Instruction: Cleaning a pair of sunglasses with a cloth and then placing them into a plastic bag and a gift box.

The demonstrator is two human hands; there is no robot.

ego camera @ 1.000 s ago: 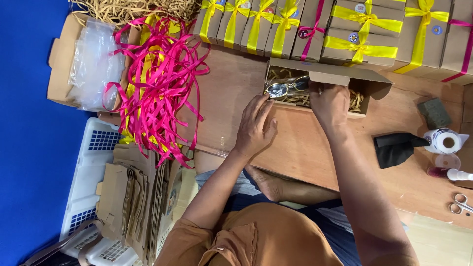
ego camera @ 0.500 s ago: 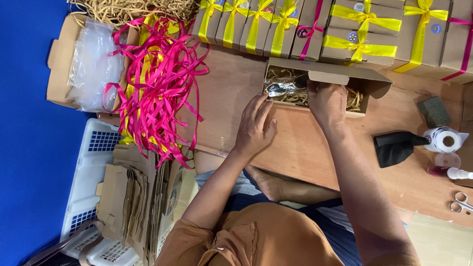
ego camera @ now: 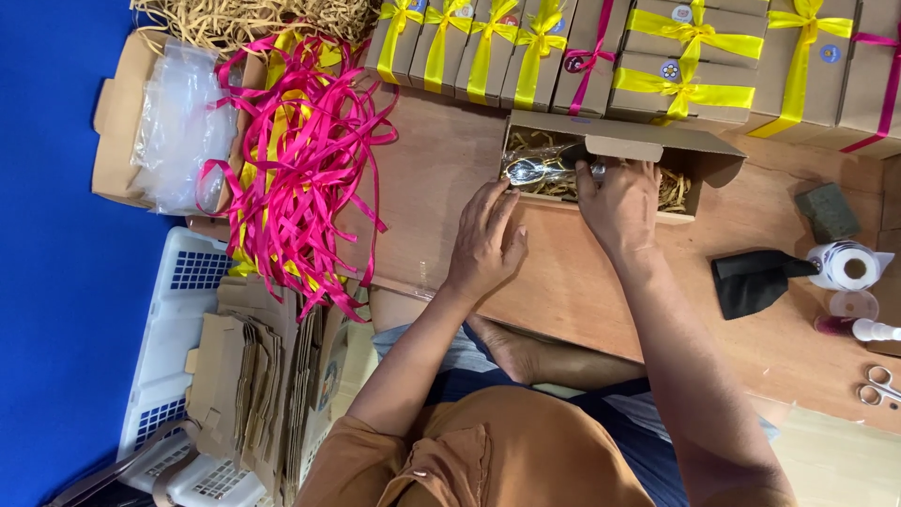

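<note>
- Leftmost, a white plastic crate (ego camera: 178,310) holds a stack of flattened cardboard blanks (ego camera: 249,385); above it an open carton (ego camera: 117,122) contains clear plastic bags (ego camera: 178,117).
- Next, a loose heap of pink and yellow ribbons (ego camera: 296,174) lies on the wooden board (ego camera: 441,178).
- Then the left hand (ego camera: 486,239) rests flat on the board, fingers loosely together, fingertips touching the near wall of the open cardboard box (ego camera: 610,150); it grips nothing.
- Inside the box, on paper shred, lie shiny metal spoons in a clear wrap (ego camera: 540,169). They look light and stiff, but the film is probably slippery; the handles seem the surest place to hold.
- The right hand (ego camera: 619,202) curls over the box's near edge, fingers reaching inside by the spoons; whether it pinches them I cannot tell.
- Behind stand closed, ribbon-tied boxes (ego camera: 694,56).
- Far right: a tape roll (ego camera: 849,266) and scissors (ego camera: 880,385).
</note>
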